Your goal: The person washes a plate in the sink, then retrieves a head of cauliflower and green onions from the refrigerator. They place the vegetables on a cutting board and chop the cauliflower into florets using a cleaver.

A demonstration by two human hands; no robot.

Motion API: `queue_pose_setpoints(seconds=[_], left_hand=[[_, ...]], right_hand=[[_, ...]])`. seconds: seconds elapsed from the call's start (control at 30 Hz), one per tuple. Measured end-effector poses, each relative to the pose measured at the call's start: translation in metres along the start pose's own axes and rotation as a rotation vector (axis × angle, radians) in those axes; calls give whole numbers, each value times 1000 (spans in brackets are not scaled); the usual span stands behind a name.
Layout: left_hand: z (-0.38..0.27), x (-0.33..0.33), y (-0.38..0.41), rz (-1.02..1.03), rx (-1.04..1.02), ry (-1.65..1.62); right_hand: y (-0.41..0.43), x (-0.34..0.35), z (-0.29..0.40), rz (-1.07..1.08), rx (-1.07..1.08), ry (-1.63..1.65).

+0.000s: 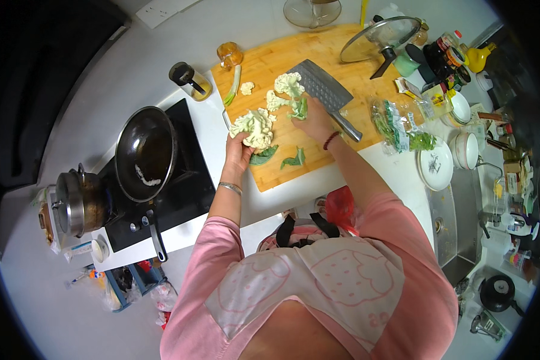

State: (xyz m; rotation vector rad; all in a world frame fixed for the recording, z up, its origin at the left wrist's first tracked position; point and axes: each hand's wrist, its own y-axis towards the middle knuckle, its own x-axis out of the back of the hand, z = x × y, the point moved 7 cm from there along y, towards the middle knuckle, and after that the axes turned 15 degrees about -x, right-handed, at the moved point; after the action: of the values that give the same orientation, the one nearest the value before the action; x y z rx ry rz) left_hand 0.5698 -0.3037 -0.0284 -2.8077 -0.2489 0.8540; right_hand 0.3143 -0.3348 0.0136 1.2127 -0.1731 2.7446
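My left hand (239,152) grips a large piece of cauliflower (255,128) over the near left part of a wooden cutting board (270,177). In my right hand (314,120) is a smaller piece of cauliflower (290,85) with a green leafy stalk, its florets pointing away from me. A cleaver (321,83) with a dimpled blade lies on the board just beyond my right hand, handle towards me. Two trimmed green leaves (294,158) rest near the front edge, one partly under the held head. A loose floret (247,88) and a piece of scallion (233,85) lie at the far left.
Left of the board, a wok (146,153) sits on the black cooktop (189,189) beside a steel pot (69,204). A glass lid (382,38) stands at the board's back right. Bagged greens (400,128), a white plate (435,164) and the sink (465,211) are on the right.
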Motion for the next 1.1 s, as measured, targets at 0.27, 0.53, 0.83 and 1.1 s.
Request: queue_pose_setpoints(seconds=[0.27,0.53,0.83,1.1], left_hand=[[28,-35,31,101,-33,-51],[-17,-3,58,133,-320,816],[-22,-191,-103,868,-700,1180],[99,-191,-185,457,315,25]], right_hand=[[-51,46,-31,356,-323,888],[-94,80,-26,331,-323,819],[-138,107,-54,467,-106,918],[-210,164,-109,561,-153,819]])
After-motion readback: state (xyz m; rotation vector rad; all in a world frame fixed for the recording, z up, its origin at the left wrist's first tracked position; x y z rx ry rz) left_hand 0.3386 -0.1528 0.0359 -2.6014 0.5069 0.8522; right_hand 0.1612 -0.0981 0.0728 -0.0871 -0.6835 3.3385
